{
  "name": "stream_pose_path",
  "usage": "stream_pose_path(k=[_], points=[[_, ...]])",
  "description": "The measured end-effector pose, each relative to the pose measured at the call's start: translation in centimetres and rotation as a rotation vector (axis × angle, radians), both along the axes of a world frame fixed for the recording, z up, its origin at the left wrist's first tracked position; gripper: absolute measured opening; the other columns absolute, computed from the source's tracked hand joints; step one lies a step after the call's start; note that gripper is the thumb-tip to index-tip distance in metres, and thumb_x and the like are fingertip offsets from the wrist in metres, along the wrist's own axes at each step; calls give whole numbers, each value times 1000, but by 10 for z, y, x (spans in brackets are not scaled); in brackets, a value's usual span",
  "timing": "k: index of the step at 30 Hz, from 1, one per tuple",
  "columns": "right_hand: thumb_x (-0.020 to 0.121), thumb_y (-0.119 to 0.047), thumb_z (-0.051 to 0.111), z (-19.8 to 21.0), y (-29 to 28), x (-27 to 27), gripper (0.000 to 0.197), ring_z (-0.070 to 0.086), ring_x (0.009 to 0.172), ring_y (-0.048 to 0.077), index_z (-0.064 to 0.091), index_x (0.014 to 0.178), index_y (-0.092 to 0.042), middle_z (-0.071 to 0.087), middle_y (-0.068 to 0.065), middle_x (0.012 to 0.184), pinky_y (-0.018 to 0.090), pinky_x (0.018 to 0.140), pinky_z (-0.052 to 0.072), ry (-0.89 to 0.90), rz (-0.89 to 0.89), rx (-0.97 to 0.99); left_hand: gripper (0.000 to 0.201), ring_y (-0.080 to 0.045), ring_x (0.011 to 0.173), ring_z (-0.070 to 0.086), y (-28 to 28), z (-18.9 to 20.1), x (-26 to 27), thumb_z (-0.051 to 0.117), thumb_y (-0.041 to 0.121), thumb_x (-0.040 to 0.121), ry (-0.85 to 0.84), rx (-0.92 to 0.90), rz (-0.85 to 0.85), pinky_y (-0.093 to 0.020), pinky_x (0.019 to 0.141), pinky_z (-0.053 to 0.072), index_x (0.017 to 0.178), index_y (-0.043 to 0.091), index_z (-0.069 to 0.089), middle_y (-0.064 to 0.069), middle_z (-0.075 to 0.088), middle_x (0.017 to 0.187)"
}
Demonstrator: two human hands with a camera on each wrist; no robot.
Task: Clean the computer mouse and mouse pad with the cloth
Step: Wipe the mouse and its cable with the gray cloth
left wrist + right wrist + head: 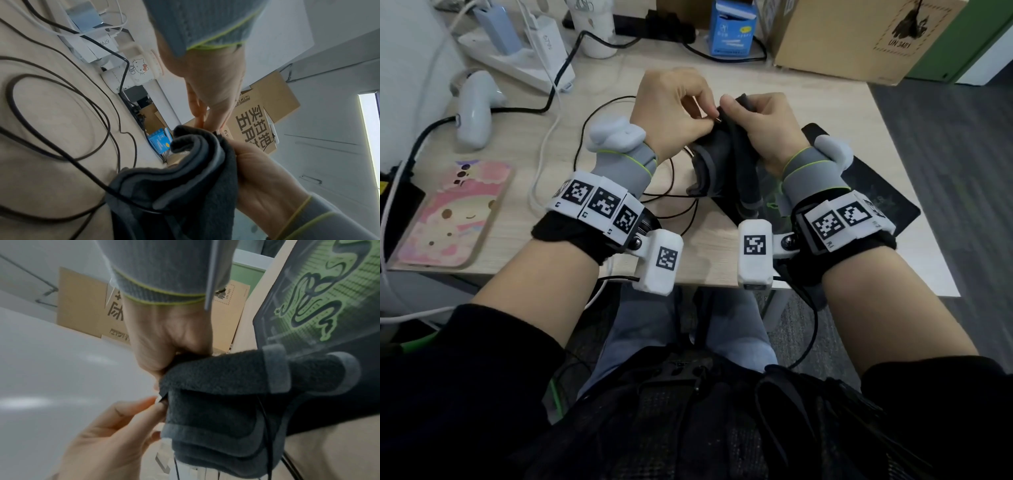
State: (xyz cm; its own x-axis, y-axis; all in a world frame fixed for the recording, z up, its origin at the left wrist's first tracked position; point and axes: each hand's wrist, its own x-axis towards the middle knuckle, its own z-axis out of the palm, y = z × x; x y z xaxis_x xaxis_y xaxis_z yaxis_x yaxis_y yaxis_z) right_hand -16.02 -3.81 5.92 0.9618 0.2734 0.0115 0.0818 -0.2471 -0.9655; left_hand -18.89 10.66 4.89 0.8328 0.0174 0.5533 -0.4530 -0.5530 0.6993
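Both hands are raised over the desk, holding a folded dark grey cloth (722, 161) (185, 186) (216, 402). My right hand (736, 106) (246, 154) (174, 356) grips the cloth's upper part in a fist. My left hand (710, 114) (209, 128) (158, 402) pinches the small metal-tipped end of the thin black mouse cable (592, 116) (61, 97) at the cloth's top edge. The cable runs across the cloth and lies in loops on the desk. The black mouse pad (873, 192) (308, 296) with a green snake logo lies under my right wrist. No mouse shows.
A pink-cased phone (452, 219) lies at the front left and a white controller (476, 109) behind it. A power strip (517, 58), a mug (594, 31), a blue box (732, 31) and a cardboard box (859, 37) line the back. The desk's front edge (705, 282) is below my wrists.
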Motion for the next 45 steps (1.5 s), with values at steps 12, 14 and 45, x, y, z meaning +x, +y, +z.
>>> stream_pose_path(k=[12,14,45], points=[[84,-29,65,-3,-1,-2,36,54,75,21,65,84,7,57,15,79,35,70,48,-9,19,47,6,-27,51,55,2,-4,8,58,4,62,-148,138,3,-37,48,45,58,1,62,-15,65,68],[86,-19,66,-3,-4,-3,15,57,76,20,68,80,-6,62,14,79,32,70,50,-17,69,67,6,-25,49,53,1,-7,8,57,5,61,-161,136,10,-36,47,44,57,1,61,-15,64,68],[90,-27,58,-23,14,32,31,48,70,15,60,68,-5,53,0,64,29,66,42,-108,-324,-43,5,-19,48,45,24,-15,8,57,5,63,-163,159,178,-34,46,42,59,6,56,-13,62,72]])
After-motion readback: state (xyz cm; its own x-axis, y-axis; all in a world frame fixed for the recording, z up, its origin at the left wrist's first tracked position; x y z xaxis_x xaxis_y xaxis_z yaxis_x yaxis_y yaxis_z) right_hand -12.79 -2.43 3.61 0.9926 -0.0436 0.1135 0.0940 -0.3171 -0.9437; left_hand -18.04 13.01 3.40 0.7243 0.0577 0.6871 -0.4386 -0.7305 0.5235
